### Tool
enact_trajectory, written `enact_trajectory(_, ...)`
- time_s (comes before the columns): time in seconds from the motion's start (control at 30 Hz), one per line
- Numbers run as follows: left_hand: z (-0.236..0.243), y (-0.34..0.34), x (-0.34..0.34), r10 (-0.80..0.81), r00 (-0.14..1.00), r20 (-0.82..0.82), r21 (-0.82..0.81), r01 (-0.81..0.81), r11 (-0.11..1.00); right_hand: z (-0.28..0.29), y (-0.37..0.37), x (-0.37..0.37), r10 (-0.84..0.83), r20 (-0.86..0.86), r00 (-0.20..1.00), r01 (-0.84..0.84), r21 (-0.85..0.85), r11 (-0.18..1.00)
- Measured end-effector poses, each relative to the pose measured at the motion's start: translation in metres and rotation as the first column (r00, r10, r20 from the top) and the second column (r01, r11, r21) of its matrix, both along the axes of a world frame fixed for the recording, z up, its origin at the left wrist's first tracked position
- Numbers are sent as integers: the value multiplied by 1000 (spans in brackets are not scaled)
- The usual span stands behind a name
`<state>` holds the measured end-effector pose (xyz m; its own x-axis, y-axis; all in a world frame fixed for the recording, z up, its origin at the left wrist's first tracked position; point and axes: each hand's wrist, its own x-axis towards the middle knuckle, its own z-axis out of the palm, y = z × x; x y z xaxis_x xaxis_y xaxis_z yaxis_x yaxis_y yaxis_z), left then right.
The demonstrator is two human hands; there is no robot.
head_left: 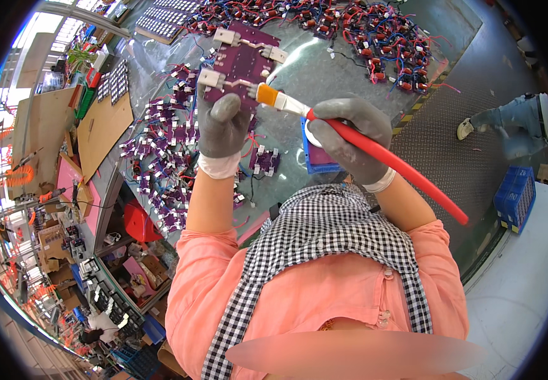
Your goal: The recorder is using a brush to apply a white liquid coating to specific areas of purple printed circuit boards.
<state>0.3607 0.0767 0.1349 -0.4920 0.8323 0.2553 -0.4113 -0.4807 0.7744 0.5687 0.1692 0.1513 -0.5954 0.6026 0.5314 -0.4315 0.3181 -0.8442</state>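
Observation:
My left hand (223,126), in a grey glove, grips a purple circuit board (243,58) by its near edge and holds it up above the table. White connector blocks (226,37) stick out at the board's corners. In my right hand (353,136), also gloved, is a paintbrush (381,155) with a long red handle and a white ferrule. Its orange bristles meet, or nearly meet, the board's near right corner. Below my right hand sits a blue tray (322,169), with a white round thing in it mostly hidden by the hand.
Purple boards with white connectors (172,130) crowd the table's left side. Wired boards with red and blue leads (388,54) heap along the far side. A brown cardboard sheet (106,136) lies left. Blue crates (515,197) stand right; a person's leg (508,120) shows beyond.

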Motion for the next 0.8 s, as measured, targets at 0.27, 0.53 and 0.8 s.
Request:
enact_trajectory(0.27,-106,75,-140,-352,329,-876,-462,-364,809,-34,17,17,-365,221,904,357,79,931)
enact_trajectory(0.53,-165,163,-163,-972,-212,-104,-640,-734,228,-49,40,40,-419,369,830,467,-48,883)
enact_trajectory(0.8,-160,325,-79,-442,-679,-587,-328,-299,896,-86,83,60,-536,489,688,626,-26,779)
